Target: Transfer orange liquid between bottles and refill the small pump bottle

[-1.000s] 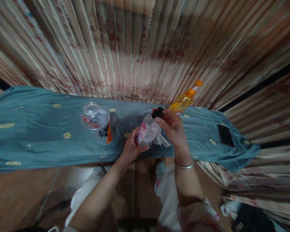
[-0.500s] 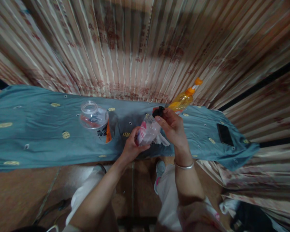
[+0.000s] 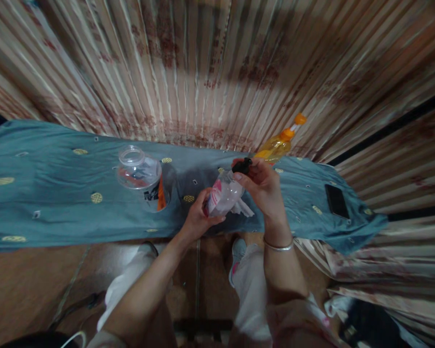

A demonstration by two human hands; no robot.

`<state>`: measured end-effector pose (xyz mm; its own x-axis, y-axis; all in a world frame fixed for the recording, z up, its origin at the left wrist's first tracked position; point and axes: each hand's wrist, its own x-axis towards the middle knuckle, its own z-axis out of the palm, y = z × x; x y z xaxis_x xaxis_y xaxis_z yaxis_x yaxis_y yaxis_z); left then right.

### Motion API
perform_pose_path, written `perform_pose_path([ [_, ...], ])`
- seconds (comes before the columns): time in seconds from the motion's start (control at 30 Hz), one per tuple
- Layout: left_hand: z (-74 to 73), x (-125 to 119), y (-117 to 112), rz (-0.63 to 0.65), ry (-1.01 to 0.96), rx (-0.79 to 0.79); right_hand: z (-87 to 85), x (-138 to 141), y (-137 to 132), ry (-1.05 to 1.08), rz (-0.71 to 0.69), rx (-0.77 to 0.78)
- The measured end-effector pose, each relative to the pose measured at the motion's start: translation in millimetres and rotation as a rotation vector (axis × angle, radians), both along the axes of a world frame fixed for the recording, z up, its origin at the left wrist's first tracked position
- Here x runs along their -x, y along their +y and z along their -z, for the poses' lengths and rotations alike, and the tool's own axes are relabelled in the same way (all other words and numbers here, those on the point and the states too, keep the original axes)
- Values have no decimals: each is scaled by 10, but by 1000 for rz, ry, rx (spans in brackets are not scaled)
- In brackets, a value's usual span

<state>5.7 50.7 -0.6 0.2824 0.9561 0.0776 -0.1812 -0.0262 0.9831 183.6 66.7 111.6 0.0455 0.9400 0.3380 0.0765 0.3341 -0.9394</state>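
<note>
My left hand (image 3: 198, 212) is wrapped round the lower end of a clear plastic bottle (image 3: 227, 194) with a pink and white label. The bottle leans with its mouth up and to the right, over the cloth-covered table. At the mouth, my right hand (image 3: 264, 182) pinches a black cap (image 3: 242, 166) between thumb and fingers. Whether the cap touches the rim I cannot tell. A crumpled white tissue (image 3: 243, 208) shows just below the bottle, partly hidden by it.
On the left of the blue-green tablecloth (image 3: 65, 193) stands a clear plastic container (image 3: 139, 176) with black and orange print. A yellow bottle with an orange top (image 3: 276, 146) stands behind my right hand. A black phone (image 3: 336, 201) lies at right. A pleated curtain (image 3: 188, 72) hangs behind.
My right hand and the black cap have shifted slightly to the right at the bottle's mouth. My left hand keeps its grip. The view has moved a little.
</note>
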Motion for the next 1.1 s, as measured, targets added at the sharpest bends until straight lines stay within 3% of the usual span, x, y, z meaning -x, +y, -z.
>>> perform_pose_path([
  [0.4, 23, -5, 19, 6, -21, 10, -221, -147, -19, -142, -153, 27],
  [0.67, -13, -7, 6, 8, 12, -38, -219, -178, -47, -170, -161, 40],
  [0.9, 21, -4, 10, -12, 13, -39, -129, -132, -11, -136, -29, 31],
  [1.1, 1, -4, 16, -10, 15, -8, -125, -146, -54, -92, -110, 45],
])
